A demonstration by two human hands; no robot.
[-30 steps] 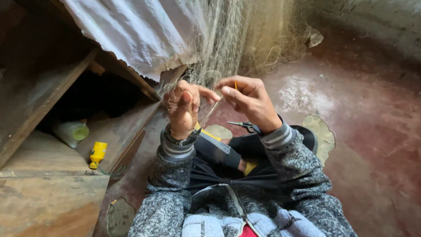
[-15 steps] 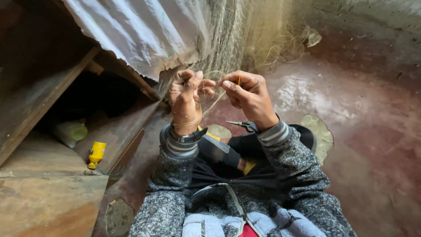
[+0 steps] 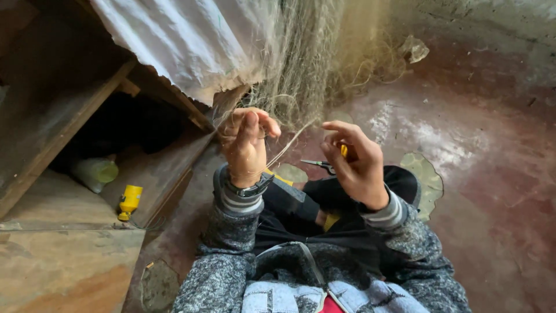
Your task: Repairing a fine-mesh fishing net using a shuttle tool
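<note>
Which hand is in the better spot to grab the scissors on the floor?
Probably the right hand. The scissors lie on the floor just below and beside it, while the left hand sits farther off and is pinching the fishing net. The right hand does hold a small yellow tool.

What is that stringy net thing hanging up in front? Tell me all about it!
The net is a big bundle of very thin, pale tan threads, like fishing mesh, bunched and tangled. It hangs down from the top of the picture, beside a white sheet, and trails toward the reddish floor. The left hand pinches part of its lower edge. A taut strand runs from there toward the right hand, which holds something small and yellow that is mostly hidden.
</note>
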